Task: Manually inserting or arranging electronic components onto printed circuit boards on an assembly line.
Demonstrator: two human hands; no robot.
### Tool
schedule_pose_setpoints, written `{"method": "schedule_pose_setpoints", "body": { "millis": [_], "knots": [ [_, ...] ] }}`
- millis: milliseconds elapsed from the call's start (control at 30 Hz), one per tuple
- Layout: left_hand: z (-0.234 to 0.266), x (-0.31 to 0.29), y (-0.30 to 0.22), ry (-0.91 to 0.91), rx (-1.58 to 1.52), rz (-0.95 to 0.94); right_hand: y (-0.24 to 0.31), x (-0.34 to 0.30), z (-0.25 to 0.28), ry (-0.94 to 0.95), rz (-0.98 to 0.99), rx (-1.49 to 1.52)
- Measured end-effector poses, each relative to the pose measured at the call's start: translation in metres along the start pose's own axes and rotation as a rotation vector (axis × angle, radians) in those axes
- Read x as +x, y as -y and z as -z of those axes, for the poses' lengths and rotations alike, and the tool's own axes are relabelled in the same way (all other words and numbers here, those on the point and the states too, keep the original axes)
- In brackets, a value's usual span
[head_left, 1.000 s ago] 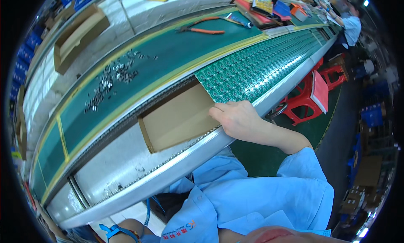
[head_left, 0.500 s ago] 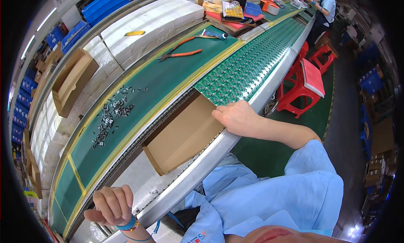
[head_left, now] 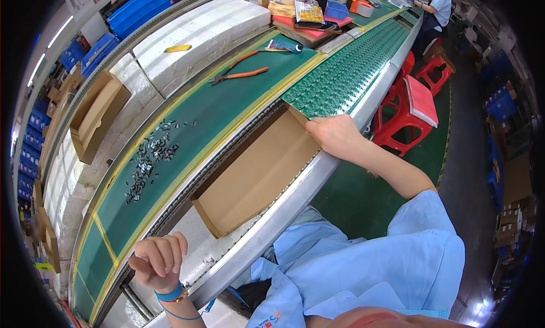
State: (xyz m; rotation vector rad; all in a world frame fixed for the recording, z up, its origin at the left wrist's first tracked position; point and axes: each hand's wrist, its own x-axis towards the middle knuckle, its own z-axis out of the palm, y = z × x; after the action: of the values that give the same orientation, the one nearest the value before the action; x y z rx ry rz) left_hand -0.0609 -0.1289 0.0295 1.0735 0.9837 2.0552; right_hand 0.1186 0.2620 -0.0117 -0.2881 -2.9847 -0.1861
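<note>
My right hand (head_left: 338, 136) has its fingers closed at the near edge of the green circuit board panel (head_left: 318, 92), the nearest in a row of panels along the rail line. The fingertips are partly hidden. Below the row's near end, a shallow cardboard tray (head_left: 255, 166) lies across the rails, its bare bottom showing. My left hand (head_left: 159, 261), a blue strap on its wrist, hovers over the near end of the line. Its fingers are loosely curled, with nothing visible in them. Small black components (head_left: 146, 164) lie scattered on the green work surface (head_left: 187, 123) beyond the rail.
Orange-handled cutting pliers (head_left: 238, 74) and a tube (head_left: 284, 46) lie farther up the surface. White foam blocks (head_left: 204, 33) and an open cardboard box (head_left: 96, 121) stand on the far side. Red stools (head_left: 406, 115) stand at right; another person (head_left: 438, 10) is at the far end.
My right hand has moved away up the line, and the panel's near edge has slid with it, baring more of the tray. My left hand has shifted slightly right and upward.
</note>
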Motion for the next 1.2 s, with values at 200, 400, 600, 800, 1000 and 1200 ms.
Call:
{"method": "schedule_pose_setpoints", "body": {
  "millis": [200, 400, 600, 800, 1000, 1200],
  "knots": [
    [-0.003, 0.003, 0.0, -0.019, 0.081, 0.056, -0.017, 0.0, -0.002, -0.017, -0.098, 0.046],
    [0.005, 0.005, 0.007, -0.031, 0.101, 0.071, -0.029, -0.003, 0.003, 0.009, -0.146, 0.201],
    [0.047, 0.003, -0.008, -0.502, 1.12, 0.162, -0.038, -0.003, 0.001, -0.056, -0.132, 0.363],
    [0.176, -0.018, 0.0, -0.831, 1.939, 0.208, -0.048, -0.001, -0.005, 0.021, -0.176, 0.511],
    [0.23, 0.006, 0.009, -0.883, 1.922, 0.428, -0.051, -0.006, -0.006, -0.026, -0.092, 0.451],
    [0.207, 0.036, 0.038, -0.773, 1.901, 0.39, -0.041, -0.007, -0.001, -0.104, 0.018, 0.372]
  ]
}}
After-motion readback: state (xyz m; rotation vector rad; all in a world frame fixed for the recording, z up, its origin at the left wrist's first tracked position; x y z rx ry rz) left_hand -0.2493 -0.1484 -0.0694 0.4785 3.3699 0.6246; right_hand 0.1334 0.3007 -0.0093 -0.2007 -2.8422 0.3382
